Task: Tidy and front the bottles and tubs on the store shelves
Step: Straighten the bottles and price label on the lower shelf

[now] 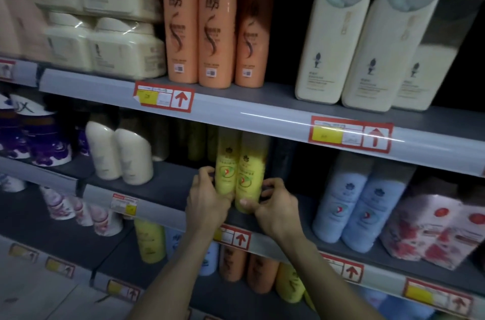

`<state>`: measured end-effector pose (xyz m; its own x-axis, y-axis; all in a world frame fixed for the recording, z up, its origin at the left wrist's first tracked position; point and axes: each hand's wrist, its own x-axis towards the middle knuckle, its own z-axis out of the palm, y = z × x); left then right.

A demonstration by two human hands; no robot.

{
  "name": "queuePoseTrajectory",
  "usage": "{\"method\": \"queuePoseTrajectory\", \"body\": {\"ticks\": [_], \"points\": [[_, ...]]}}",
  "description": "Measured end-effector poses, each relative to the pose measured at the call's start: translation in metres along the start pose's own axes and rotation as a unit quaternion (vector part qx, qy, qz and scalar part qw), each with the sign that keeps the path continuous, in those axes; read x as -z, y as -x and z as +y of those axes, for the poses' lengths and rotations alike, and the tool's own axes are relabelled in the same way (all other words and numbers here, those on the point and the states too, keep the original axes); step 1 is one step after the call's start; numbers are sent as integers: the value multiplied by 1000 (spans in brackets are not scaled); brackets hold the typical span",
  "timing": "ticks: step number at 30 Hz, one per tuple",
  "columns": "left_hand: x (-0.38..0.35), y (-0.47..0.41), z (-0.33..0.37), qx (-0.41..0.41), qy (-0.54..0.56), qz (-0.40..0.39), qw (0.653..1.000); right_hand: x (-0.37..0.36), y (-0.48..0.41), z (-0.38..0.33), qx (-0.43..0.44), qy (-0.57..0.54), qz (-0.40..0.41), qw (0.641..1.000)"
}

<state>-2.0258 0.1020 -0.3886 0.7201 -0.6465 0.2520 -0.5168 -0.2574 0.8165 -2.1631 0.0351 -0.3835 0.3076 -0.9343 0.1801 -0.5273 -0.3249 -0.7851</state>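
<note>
Both hands are on the pair. Left hand (207, 199) has its fingers curled round the outer side of the left yellow bottle (226, 162). Right hand (275, 207) pinches the right yellow bottle (252, 165) low down, thumb on the front, fingers wrapped round its far side.

The two bottles stand upright and touching, labels facing out, on the middle shelf (168, 183), a bit back from its front edge, above the red arrow price tag (237, 238).

Handling, my read:
- Rigid glossy plastic, so probably slick. Likely full and fairly heavy.
- Tall and narrow, so they'd tip if pushed high. The low grip near the base is right; slide them rather than lift.
- Squeezing the pair together should keep them moving as one.

Around them:
- The path forward to the shelf edge looks free.
- White bottles (118, 154) are well apart toward the left end.
- Blue bottles (354, 207) are near on the right, with a dark gap between. I can't tell what's in it.
- The dim row of bottles (194, 141) behind is too dark to identify.
- The upper shelf's front rail (262, 115) overhangs the caps, so there is little room to lift.
- Orange bottles (199, 26) stand above it, out of the way.
</note>
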Motion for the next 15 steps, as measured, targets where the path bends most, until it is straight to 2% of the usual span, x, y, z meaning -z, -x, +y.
{"method": "queuePoseTrajectory", "body": {"ticks": [5, 11, 15], "points": [[-6, -8, -5, 5, -20, -27, 999, -7, -8, 5, 2, -15, 14, 1000], [1, -22, -20, 2, -43, -8, 999, -31, -19, -3, 20, -48, 35, 998], [6, -30, -26, 3, -100, 10, 995, -49, -32, -8, 13, -55, 47, 997]]}}
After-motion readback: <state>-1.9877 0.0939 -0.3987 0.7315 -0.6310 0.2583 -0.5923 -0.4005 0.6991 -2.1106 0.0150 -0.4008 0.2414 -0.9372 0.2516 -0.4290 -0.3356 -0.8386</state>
